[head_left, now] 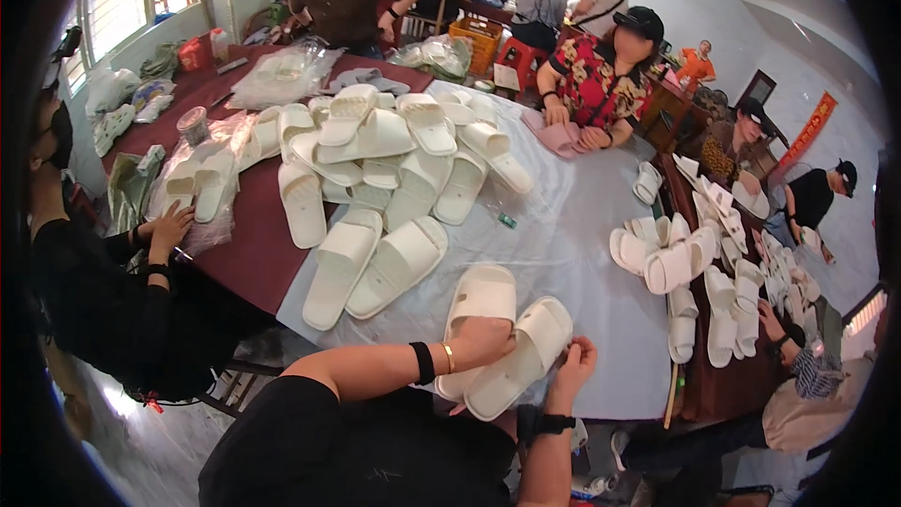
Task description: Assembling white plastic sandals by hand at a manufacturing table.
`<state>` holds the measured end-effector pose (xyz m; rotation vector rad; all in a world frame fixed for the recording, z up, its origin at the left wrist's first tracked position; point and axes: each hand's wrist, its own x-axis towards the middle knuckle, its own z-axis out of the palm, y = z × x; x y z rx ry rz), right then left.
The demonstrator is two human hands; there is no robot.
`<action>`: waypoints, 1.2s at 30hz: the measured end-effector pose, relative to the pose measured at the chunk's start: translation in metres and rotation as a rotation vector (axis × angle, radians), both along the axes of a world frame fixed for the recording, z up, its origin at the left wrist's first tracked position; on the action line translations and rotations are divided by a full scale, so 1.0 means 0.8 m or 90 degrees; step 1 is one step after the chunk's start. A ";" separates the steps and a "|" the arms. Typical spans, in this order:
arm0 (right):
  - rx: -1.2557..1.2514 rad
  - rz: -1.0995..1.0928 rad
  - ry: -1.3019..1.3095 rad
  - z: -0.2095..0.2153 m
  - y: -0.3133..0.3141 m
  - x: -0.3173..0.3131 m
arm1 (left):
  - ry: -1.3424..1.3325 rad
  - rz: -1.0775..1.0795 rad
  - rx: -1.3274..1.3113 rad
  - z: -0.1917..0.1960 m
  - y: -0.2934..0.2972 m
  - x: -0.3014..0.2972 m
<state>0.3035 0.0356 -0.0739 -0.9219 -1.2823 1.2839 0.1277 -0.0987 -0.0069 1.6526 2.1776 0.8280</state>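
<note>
Holding: a pair of white slippers [507,343] at the near table edge, seen from the head view; the two lie side by side, touching, toes pointing away from me to the upper right
Left hand [479,340]: laid over the left slipper, fingers tucked under its strap and closed on it; a black band and a gold bangle [449,357] sit on that wrist
Right hand [574,361]: at the heel side of the right slipper, fingertips pinching its edge; grip clenched on the slipper; a dark watch [554,423] on the wrist
Table [582,253]: pale plastic sheet over the near part, dark red cloth [253,244] showing on the left side
Heap [394,160]: many white slippers piled in the middle of the table, well beyond my pair; two more lie flat just ahead of my left hand
Small pile [666,258]: more white slippers to my right on the sheet, apart from my pair
Bags [202,174]: clear plastic with slippers inside, on the red cloth at left
Person at left [94,282]: dark sleeves, one hand resting on the bagged slippers
Person opposite [601,75]: red patterned shirt, hands on a pinkish slipper [556,136]
Far right: a row of white slippers on another table [751,291]; other people seated beside it
</note>
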 end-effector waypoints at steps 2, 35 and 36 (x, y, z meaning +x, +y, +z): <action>0.011 -0.016 -0.021 0.010 -0.007 -0.002 | 0.002 0.025 -0.012 0.024 -0.012 -0.006; -0.112 -0.299 -0.063 0.029 0.306 0.304 | 0.171 0.254 0.250 0.075 -0.098 -0.411; -0.133 -0.352 0.032 0.033 0.302 0.260 | 0.182 0.295 0.247 0.090 -0.113 -0.393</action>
